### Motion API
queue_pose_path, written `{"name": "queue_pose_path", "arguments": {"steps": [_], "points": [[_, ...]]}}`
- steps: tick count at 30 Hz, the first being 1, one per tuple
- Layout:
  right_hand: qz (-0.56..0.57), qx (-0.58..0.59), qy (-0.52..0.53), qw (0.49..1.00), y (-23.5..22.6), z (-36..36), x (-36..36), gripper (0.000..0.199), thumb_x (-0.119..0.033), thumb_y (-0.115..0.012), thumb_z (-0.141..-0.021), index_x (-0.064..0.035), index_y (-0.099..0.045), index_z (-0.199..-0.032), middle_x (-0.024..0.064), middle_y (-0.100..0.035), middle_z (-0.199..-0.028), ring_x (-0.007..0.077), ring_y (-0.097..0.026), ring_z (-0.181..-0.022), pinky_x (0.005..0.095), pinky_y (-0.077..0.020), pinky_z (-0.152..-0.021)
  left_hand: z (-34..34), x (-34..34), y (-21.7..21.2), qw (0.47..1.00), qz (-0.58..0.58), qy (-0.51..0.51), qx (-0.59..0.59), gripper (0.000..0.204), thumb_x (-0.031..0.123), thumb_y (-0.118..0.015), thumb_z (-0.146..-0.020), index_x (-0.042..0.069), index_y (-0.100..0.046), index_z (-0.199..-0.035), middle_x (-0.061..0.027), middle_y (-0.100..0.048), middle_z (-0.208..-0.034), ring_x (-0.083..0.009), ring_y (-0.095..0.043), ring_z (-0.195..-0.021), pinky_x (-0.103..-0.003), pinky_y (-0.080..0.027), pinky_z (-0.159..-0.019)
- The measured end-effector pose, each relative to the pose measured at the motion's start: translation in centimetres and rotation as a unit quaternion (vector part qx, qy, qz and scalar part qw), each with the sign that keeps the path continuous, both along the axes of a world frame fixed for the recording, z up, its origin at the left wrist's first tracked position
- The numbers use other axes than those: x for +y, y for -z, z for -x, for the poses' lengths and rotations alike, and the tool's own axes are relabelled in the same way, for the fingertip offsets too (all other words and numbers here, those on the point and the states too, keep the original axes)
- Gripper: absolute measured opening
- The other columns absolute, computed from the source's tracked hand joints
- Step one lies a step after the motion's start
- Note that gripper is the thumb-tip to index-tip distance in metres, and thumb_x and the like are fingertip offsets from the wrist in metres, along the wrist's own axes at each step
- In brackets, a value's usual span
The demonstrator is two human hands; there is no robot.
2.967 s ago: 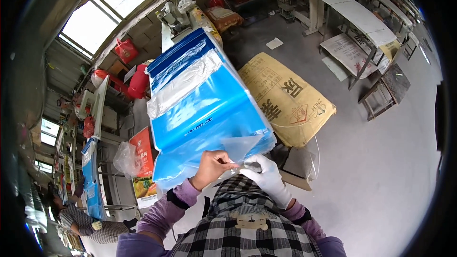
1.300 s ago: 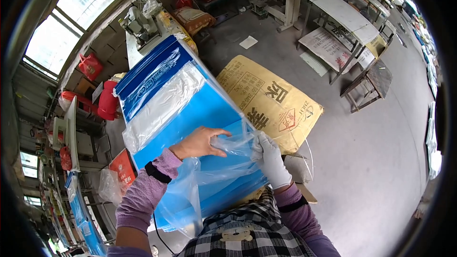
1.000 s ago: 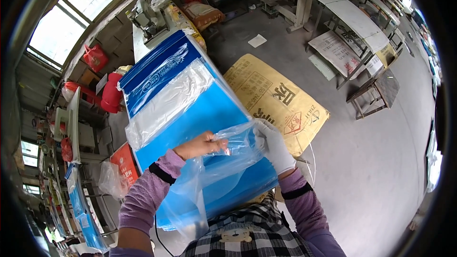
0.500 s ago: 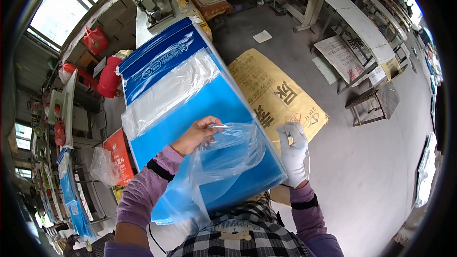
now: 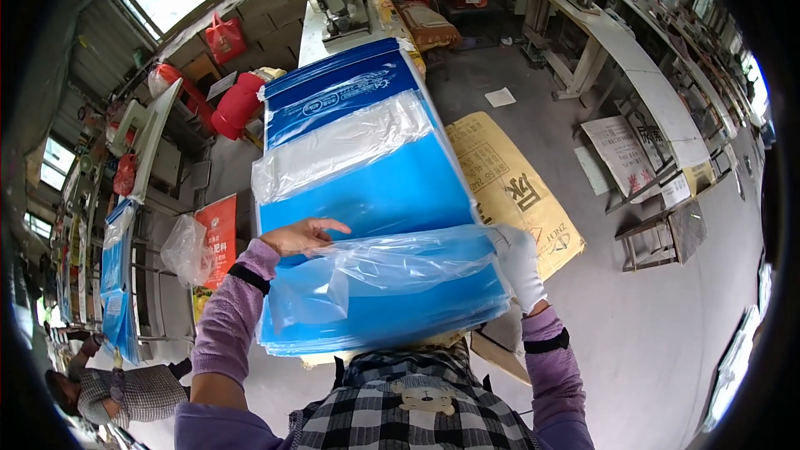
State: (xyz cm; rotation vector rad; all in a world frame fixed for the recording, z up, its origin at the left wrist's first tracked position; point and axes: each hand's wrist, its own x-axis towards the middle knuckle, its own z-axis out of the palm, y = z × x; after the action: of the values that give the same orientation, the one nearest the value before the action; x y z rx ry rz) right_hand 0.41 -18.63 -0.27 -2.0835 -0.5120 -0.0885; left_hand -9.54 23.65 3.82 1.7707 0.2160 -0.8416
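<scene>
A thick stack of blue woven sacks (image 5: 375, 192) lies on the table in front of me, its far end printed dark blue. A clear plastic liner bag (image 5: 392, 271) is spread over the near end of the stack. My left hand (image 5: 304, 236) lies flat on the blue sack at the liner's upper left edge, fingers apart. My right hand (image 5: 518, 262), in a white glove, grips the liner's right edge at the side of the stack. A second clear liner (image 5: 333, 150) lies across the stack further away.
A yellow printed sack (image 5: 512, 192) lies on the floor to the right. A sewing machine (image 5: 333, 0) stands beyond the stack. Long worktables (image 5: 633, 75) run along the right. Red bags (image 5: 237, 104) and blue sacks (image 5: 112, 283) sit left. Another person (image 5: 108, 387) crouches at lower left.
My right hand, away from the stack half a second ago, has come back to the liner's right edge. The liner, bunched up before, now lies flatter and wider across the near end.
</scene>
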Motion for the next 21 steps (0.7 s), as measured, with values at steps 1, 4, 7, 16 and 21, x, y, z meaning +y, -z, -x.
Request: {"name": "queue_pose_path", "arguments": {"steps": [1, 4, 7, 16, 21], "points": [[-0.003, -0.004, -0.006, 1.000, -0.4, 0.2, -0.1, 0.020, -0.019, -0.061, -0.090, 0.0000, -0.068, -0.089, 0.0187, -0.064, -0.076, 0.0353, -0.063, -0.070, 0.0377, -0.0491, -0.064, 1.0, 0.6, -0.7, 0.993, -0.112, -0.021, 0.013, 0.040, 0.002, -0.066, -0.086, 0.012, -0.059, -0.125, -0.0063, -0.065, -0.091, -0.0134, -0.056, -0.064, -0.025, -0.047, -0.057], [0.019, 0.002, -0.006, 1.000, -0.9, 0.5, 0.0, 0.021, -0.020, -0.062, -0.090, -0.0005, -0.067, -0.085, 0.0187, -0.062, -0.073, 0.0361, -0.062, -0.067, 0.0391, -0.0474, -0.060, 4.4, -1.8, -0.8, 0.810, -0.370, -0.200, -0.408, 0.040, -0.007, -0.061, -0.081, 0.008, -0.063, -0.117, -0.0103, -0.067, -0.089, -0.0179, -0.063, -0.069, -0.027, -0.050, -0.061], [0.098, -0.058, -0.017, 0.993, -0.3, 0.5, -0.3, 0.025, -0.023, -0.061, -0.090, -0.0010, -0.065, -0.079, 0.0192, -0.059, -0.070, 0.0368, -0.060, -0.064, 0.0410, -0.0456, -0.057, 4.4, -14.3, -3.8, 0.844, -0.152, -0.074, -0.509, 0.047, -0.014, -0.044, -0.077, 0.003, -0.063, -0.116, -0.0152, -0.068, -0.105, -0.0246, -0.066, -0.085, -0.034, -0.054, -0.080], [0.118, -0.077, 0.013, 0.990, -0.7, 1.2, -0.4, 0.028, -0.027, -0.060, -0.090, -0.0029, -0.064, -0.075, 0.0195, -0.060, -0.069, 0.0377, -0.059, -0.062, 0.0420, -0.0453, -0.057, 9.4, -20.9, 3.9, 0.954, -0.290, -0.024, -0.073, 0.066, 0.058, -0.031, -0.098, 0.018, -0.026, -0.151, -0.0302, -0.036, -0.143, -0.0494, -0.036, -0.131, -0.069, -0.025, -0.105], [0.178, -0.090, 0.032, 0.979, 1.7, 0.9, -0.7, 0.026, -0.024, -0.058, -0.091, -0.0010, -0.065, -0.082, 0.0211, -0.061, -0.073, 0.0366, -0.060, -0.063, 0.0410, -0.0458, -0.059, 20.8, -14.4, 3.8, 0.838, -0.525, -0.092, -0.118, 0.055, 0.047, -0.042, -0.098, 0.014, -0.044, -0.142, -0.0240, -0.036, -0.146, -0.0485, -0.029, -0.135, -0.070, -0.021, -0.106]]}}
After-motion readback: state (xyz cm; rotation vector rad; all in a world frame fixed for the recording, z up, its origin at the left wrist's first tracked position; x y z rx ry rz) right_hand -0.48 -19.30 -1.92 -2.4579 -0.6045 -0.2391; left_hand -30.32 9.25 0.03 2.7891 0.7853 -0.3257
